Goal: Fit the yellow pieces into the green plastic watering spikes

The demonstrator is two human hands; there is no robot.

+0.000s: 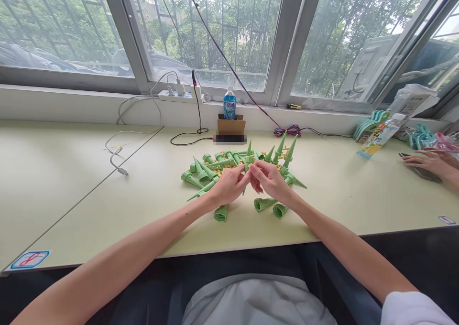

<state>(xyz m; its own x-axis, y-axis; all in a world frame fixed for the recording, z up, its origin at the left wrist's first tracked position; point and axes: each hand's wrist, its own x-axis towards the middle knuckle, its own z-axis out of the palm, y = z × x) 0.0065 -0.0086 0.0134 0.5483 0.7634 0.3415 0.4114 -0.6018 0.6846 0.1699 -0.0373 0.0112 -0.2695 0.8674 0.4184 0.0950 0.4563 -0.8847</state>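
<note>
Green spike (pixel 248 159) stands nearly upright between the two hands, just above the near side of the pile; long axis close to vertical, narrow point up, lower end canted slightly left. Left hand (pixel 232 184) flanks it from the left, thumb and fingers pinching its middle. Right hand (pixel 269 179) sits equally close on the right, thumb and forefinger pressed together beside the shaft; what lies between them, cannot tell. Neither hand clearly nearer. Forearms converge from near left and near right, wrists low over the table (pixel 330 198), fingers turned inward. Loose spikes (pixel 203 169) fan out left, right and far of the grip, small yellow pieces (pixel 287 149) among them. Nearer, a threaded socket (pixel 220 213) opens toward the near edge.
</note>
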